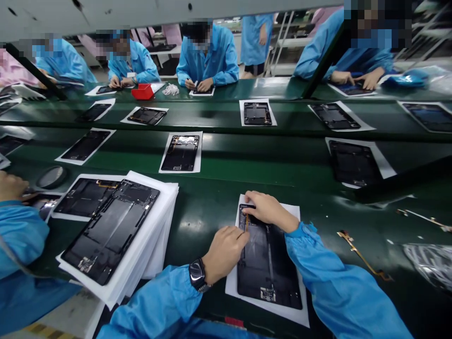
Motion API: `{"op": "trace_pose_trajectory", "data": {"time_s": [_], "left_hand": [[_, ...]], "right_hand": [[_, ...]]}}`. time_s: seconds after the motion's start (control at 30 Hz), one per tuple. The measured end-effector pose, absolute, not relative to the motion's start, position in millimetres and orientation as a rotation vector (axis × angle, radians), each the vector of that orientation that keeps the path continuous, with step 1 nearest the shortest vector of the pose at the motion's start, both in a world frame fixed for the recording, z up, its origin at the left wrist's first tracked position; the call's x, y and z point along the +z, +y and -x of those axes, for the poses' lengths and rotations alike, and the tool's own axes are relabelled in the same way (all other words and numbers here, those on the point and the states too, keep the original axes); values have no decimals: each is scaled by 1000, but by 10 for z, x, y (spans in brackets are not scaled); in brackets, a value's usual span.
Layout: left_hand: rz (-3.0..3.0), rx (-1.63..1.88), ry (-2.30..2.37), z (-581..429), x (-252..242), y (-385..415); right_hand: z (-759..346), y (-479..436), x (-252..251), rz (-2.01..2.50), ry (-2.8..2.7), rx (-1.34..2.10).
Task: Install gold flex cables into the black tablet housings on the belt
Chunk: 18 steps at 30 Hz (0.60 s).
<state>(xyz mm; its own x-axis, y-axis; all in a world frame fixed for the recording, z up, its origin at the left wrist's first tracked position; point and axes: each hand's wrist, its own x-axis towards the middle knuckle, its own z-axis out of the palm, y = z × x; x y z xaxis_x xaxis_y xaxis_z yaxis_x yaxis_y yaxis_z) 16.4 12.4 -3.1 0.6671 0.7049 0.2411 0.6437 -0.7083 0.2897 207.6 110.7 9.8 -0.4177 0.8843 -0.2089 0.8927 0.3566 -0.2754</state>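
Note:
A black tablet back frame (268, 263) lies on a white sheet (293, 315) on the green table in front of me. My left hand (224, 252), with a black watch at the wrist, presses its fingertips on the frame's left edge beside a thin orange flex strip (246, 221). My right hand (268, 209) rests curled over the frame's top left corner, fingers pinched at the same strip. Both sleeves are blue.
A stack of white sheets (155, 245) with another black frame (113, 228) sits to my left. Loose orange flex cables (360, 254) and a plastic bag (431, 263) lie at right. More frames on sheets ride the green belt (268, 160). Several people in blue coats work opposite; a co-worker's sleeve (21, 235) is at left.

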Motion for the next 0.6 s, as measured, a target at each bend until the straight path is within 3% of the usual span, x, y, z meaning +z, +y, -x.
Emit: {"op": "trace_pose_trajectory", "data": {"time_s": [0.23,0.6], "left_hand": [[-2693,802,1010,-189,-166,148],[-2727,680,930,-175,-256,137]], "right_hand": [[-2130,1015,7,-1740,2647,-428],[-2170,1058,49,-1733,2575,-469]]}}
